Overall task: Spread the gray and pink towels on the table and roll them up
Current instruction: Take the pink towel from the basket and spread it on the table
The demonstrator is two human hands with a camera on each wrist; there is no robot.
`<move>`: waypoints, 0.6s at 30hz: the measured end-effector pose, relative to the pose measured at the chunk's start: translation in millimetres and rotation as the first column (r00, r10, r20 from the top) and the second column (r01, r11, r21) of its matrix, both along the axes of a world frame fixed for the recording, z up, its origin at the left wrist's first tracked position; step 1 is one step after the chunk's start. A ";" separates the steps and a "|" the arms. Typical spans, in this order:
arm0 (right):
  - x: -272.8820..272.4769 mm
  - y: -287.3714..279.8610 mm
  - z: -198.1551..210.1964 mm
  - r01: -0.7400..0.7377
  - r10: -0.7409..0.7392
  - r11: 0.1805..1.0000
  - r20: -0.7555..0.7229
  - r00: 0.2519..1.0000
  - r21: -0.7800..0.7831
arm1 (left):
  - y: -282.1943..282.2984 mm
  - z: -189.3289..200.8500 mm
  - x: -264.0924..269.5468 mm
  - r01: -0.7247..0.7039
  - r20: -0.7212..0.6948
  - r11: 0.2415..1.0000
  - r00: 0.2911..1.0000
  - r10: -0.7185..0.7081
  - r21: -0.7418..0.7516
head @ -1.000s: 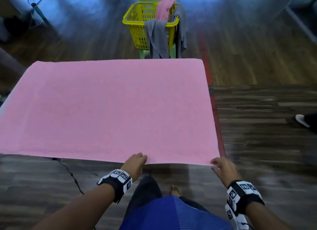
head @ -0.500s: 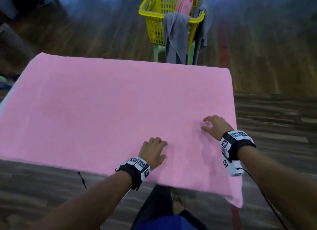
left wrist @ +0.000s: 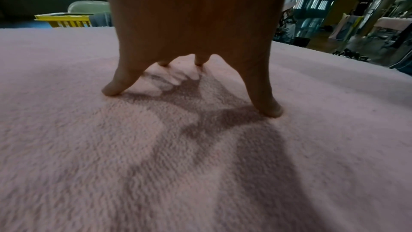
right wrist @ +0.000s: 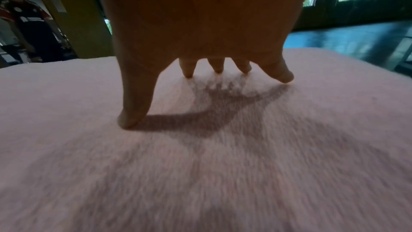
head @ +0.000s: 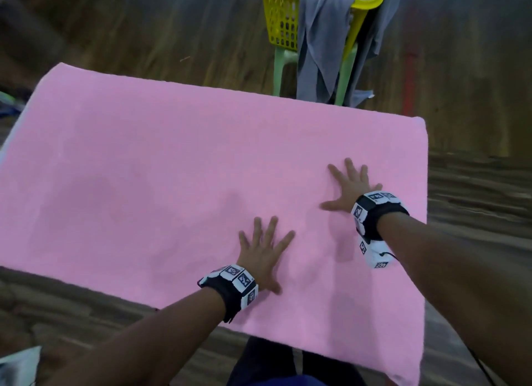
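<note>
Smoothing: pink towel [head: 172, 184], spread on bench.
Hands: left [head: 263, 253], right [head: 349, 185], both lying spread flat.
Remaining: rolling; gray towel [head: 322, 40] hanging on basket [head: 280, 16].

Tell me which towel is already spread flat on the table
The pink towel, flat beneath both hands. The gray towel hangs over the rim of the yellow basket.
</note>
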State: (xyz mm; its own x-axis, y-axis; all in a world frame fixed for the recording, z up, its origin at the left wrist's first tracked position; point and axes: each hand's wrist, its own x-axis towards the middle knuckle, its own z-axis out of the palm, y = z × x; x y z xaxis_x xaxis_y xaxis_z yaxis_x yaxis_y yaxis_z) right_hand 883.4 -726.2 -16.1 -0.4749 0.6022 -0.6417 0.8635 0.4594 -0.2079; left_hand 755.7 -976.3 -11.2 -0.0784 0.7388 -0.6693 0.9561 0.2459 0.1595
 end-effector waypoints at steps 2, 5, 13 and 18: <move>9.3 1.5 -4.6 -0.001 0.001 1.000 -0.002 1.000 -0.009 | 2.6 0.5 8.8 -0.013 0.001 1.000 1.000 0.013 -0.012; 28.5 12.4 -6.4 0.003 -0.003 1.000 -0.001 1.000 -0.004 | 10.5 1.6 24.1 -0.002 -0.001 1.000 1.000 0.002 -0.026; 84.7 51.2 0.8 0.124 -0.125 0.992 0.043 0.991 0.005 | 48.2 3.8 94.6 0.067 0.017 0.996 0.998 -0.066 -0.063; 53.0 37.2 14.3 0.143 -0.137 0.982 -0.061 0.989 0.124 | 44.9 14.2 89.7 -0.043 0.056 0.998 0.998 0.041 0.034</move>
State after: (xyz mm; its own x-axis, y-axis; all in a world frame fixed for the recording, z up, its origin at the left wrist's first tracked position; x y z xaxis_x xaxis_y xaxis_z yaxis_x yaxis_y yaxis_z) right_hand 936.4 -688.9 -1.8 -0.4107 0.7403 -0.5323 0.9108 0.3605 -0.2015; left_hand 845.4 -931.5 3.0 -0.0734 0.7591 -0.6468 0.9345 0.2790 0.2213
